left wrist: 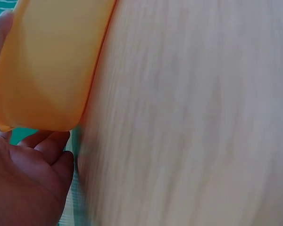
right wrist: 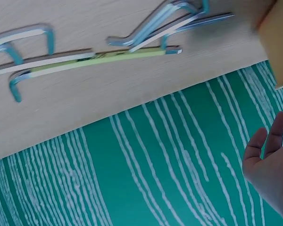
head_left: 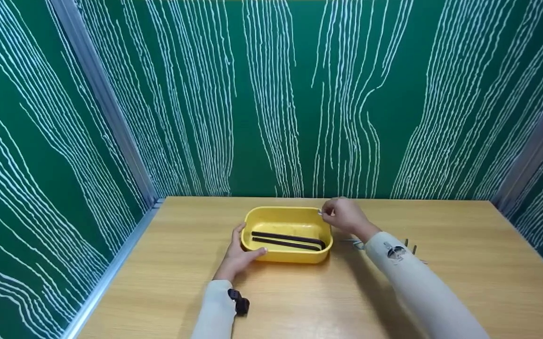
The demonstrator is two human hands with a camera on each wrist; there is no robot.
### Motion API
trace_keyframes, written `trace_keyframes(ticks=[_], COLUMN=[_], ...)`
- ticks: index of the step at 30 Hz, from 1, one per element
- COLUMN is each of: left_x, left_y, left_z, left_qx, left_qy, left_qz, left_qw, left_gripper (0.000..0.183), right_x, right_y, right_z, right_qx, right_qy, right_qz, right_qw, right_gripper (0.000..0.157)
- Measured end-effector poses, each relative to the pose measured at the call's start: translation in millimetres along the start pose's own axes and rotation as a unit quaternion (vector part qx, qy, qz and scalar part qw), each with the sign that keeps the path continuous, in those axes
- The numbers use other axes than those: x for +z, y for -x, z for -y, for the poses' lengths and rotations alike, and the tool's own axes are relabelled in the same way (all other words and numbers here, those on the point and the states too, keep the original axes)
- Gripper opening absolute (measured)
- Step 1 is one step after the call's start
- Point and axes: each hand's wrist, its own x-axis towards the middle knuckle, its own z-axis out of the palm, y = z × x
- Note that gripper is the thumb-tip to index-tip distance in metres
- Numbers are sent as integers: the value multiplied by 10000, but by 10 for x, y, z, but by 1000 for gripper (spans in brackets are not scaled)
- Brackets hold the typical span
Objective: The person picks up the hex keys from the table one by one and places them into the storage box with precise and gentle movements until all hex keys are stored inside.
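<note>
Left hand [head_left: 237,256] grips the yellow tray [head_left: 284,219] by its near-left corner on the tabletop [head_left: 464,263]. Right hand [head_left: 344,215] pinches something small at the far-right rim. Two black sticks [head_left: 286,240] lie inside.

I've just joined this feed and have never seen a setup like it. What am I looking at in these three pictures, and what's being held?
There is no machine here: a person works with two bare hands at a wooden table inside green, white-lined walls. The large picture comes from a camera on the person's head, looking down at the hands. The other two come from cameras strapped to the wrists, so they look tilted and very close.

On the table stands a yellow tray with two dark rods lying in it. The left hand grips the tray's near left corner; the left wrist view shows the tray's underside above the palm. The right hand is at the tray's far right rim, its fingers pinching something small and pale that I cannot identify. Beside the right forearm lie several metal hex keys, plainest in the right wrist view.
</note>
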Motion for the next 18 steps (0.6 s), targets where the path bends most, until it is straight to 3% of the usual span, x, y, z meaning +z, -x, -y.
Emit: trace_keyframes(ticks=[9, 18], left_x=[5, 1], left_y=[-8, 10], left_z=[11, -17], left_qx=[33, 163], left_qy=[53, 169], left_qz=[-19, -22], left_qw=[10000, 9997], left_gripper=[102, 103], right_x=[103, 235], right_y=[-40, -65], right_z=[247, 321], right_qx=[-151, -396], right_qy=[-26, -144], right_qz=[255, 345], right_qw=[9996, 9985], right_gripper=[4, 5])
